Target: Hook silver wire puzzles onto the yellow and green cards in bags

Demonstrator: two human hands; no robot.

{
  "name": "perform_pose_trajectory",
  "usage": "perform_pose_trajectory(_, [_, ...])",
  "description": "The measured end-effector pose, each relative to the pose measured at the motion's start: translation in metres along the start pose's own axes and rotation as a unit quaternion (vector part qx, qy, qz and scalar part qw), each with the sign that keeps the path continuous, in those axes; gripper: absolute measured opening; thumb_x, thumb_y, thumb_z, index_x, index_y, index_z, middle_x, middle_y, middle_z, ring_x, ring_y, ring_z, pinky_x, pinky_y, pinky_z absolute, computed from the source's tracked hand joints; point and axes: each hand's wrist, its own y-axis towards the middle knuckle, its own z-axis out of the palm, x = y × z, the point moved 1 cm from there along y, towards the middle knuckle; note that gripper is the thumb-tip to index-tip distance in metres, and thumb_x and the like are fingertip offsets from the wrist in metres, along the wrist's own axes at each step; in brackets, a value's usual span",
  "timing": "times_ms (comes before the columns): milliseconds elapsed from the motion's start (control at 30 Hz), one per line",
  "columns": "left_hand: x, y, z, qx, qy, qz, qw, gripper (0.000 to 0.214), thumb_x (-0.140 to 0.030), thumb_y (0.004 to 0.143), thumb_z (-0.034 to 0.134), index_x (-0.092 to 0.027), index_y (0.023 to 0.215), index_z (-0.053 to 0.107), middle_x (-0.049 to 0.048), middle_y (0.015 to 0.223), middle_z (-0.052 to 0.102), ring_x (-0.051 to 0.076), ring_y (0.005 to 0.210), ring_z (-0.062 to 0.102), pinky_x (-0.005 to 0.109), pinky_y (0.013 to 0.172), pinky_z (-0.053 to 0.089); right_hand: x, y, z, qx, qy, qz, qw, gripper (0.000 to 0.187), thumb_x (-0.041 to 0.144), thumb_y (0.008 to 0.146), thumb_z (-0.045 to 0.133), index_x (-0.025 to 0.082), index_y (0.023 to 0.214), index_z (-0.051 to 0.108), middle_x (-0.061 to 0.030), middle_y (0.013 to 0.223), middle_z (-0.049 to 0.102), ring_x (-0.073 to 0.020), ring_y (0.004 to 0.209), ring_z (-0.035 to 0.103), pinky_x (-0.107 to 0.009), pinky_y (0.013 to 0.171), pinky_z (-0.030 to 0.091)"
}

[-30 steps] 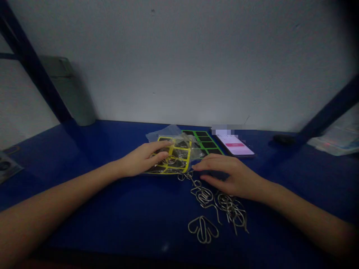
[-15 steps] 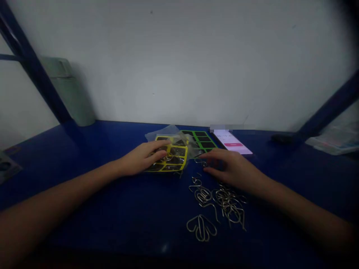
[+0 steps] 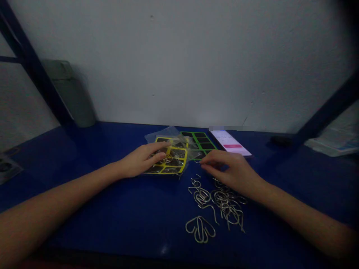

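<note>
Left hand (image 3: 141, 160) lies on a yellow-framed packet (image 3: 178, 158), right hand (image 3: 231, 170) curled beside it.

No legible text anywhere in view. Smartphone (image 3: 230, 144): lit pale screen with a pink button (image 3: 232, 146) carrying what is probably a short white label, too small to read; the strip above is blurred out. Yellow-framed sheet (image 3: 176, 157), papers (image 3: 333, 147) at right and card (image 3: 8, 168) at left: any print too dim to make out.
</note>
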Motion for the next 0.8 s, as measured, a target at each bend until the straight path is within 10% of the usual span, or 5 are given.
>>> perform_pose_trajectory(167, [-0.007, -0.001, -0.001, 0.007, -0.017, 0.013, 1.000, 0.040, -0.031, 0.090, 0.030, -0.014, 0.126, 0.035, 0.0078, 0.126, 0.044, 0.017, 0.111, 0.045, 0.031, 0.094, 0.034, 0.015, 0.000, -0.007, -0.130, -0.034, -0.109, 0.985, 0.010, 0.013, 0.077, 0.053, 0.020, 0.080, 0.060, -0.0035, 0.080, 0.063, -0.0134, 0.077, 0.059, -0.028, 0.069, 0.050])
perform_pose_trajectory(800, [-0.004, 0.001, -0.002, 0.000, -0.035, 0.000, 0.999, 0.037, -0.031, 0.091, 0.027, -0.015, 0.121, 0.042, 0.0062, 0.123, 0.048, 0.016, 0.110, 0.046, 0.029, 0.094, 0.033, 0.016, -0.006, 0.003, -0.060, -0.049, -0.187, 0.979, 0.020, 0.010, 0.076, 0.053, 0.015, 0.095, 0.058, -0.0060, 0.087, 0.065, -0.0114, 0.081, 0.059, -0.023, 0.070, 0.050])
